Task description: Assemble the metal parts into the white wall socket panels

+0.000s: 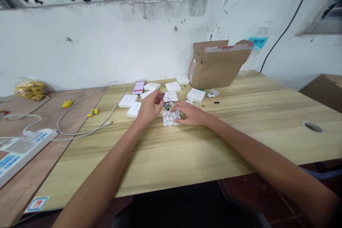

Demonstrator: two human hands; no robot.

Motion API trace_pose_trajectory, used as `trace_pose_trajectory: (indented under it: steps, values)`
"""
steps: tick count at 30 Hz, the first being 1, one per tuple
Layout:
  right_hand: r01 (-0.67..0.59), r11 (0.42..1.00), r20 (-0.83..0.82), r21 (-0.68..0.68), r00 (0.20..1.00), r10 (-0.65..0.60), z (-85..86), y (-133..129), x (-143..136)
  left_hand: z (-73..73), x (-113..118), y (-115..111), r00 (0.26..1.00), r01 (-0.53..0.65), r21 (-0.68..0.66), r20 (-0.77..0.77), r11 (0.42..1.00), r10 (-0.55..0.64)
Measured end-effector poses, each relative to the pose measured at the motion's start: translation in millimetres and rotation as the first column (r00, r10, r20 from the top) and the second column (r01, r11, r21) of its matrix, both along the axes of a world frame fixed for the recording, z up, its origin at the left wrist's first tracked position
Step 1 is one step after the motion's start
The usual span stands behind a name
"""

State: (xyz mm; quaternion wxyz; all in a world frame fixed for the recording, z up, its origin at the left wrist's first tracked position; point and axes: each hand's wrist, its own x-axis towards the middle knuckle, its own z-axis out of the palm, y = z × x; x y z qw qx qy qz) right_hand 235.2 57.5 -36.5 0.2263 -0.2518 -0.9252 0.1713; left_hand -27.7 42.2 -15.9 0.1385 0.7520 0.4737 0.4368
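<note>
My left hand (151, 106) has its fingers closed on a small purple piece (162, 96). On the wooden table, a white socket back part (168, 118) with metal pieces lies under the fingers of my right hand (187, 113), which touch its right side. Just above that part lies a dark teal tool (166, 107), partly seen between the hands. A white faceplate (171, 96) with holes is behind it. Several white socket units surround the hands, among them one at the right (196, 95) and one at the left (128, 100).
A brown cardboard box (216, 66) stands at the back, beside a clear bottle (252, 53). A white cable (93, 133) curves across the left side near a power strip (26, 153). Yellow packets (67, 104) lie at the left. The table has a round hole (312, 127) at right.
</note>
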Motion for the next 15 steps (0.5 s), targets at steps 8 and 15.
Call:
trace_pose_trajectory:
  steps: [8, 15]
  values:
    - [0.016, 1.0, 0.007, 0.023, 1.0, -0.016, -2.8, -1.0, -0.6, -19.4, 4.0, 5.8, 0.913, 0.082, -0.044, -0.398, 0.996, -0.093]
    - [0.029, 0.997, 0.049, 0.068, 0.998, -0.032, 5.7, -2.4, 0.2, -22.2, 1.2, 8.9, 0.905, 0.129, -0.055, -0.401, 0.99, -0.14]
